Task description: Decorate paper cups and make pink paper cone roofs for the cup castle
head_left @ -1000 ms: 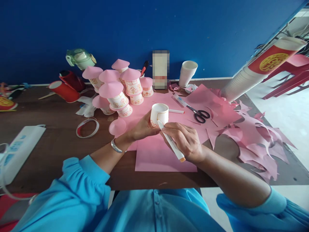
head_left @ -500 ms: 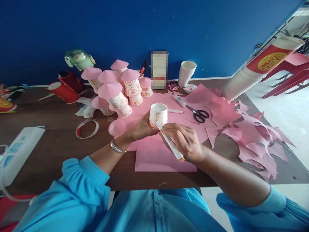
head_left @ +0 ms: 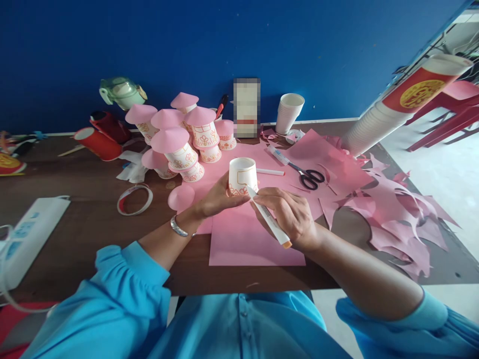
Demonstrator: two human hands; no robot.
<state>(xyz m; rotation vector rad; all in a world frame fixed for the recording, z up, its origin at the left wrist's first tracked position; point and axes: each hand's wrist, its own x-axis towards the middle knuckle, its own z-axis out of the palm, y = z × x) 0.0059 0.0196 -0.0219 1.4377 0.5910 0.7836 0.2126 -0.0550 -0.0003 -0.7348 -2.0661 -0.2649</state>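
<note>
Item 1: white paper cup (head_left: 242, 176), round-walled, hollow end up, ringed low down with orange-red drawn flowers. Located above the pink paper, in front of the wearer. Held a little further left than half a second ago, and turned slightly.

Item 2: thin brownish-orange line on its wall. Changed: the side stroke now turns a corner into a short bottom stroke. Judged further along, with top, one side and part of the base drawn; a far side cannot be made out.

Item 3: left hand (head_left: 218, 199), wrapped around the cup's left side, thumb beneath.

Item 4: right hand (head_left: 290, 215), pinching a white marker pen with an orange end (head_left: 276, 228). Tip moved rightward to the bottom stroke; whether it touches the wall cannot be told.

Item 5: pink rectangular paper sheet (head_left: 256, 247), flat below both hands, unchanged.

Item 6: second slim white pen with a red end (head_left: 270, 172), lying just behind the cup.

Item 7: black-handled scissors (head_left: 310, 179), right of that pen, unmoved.
</note>
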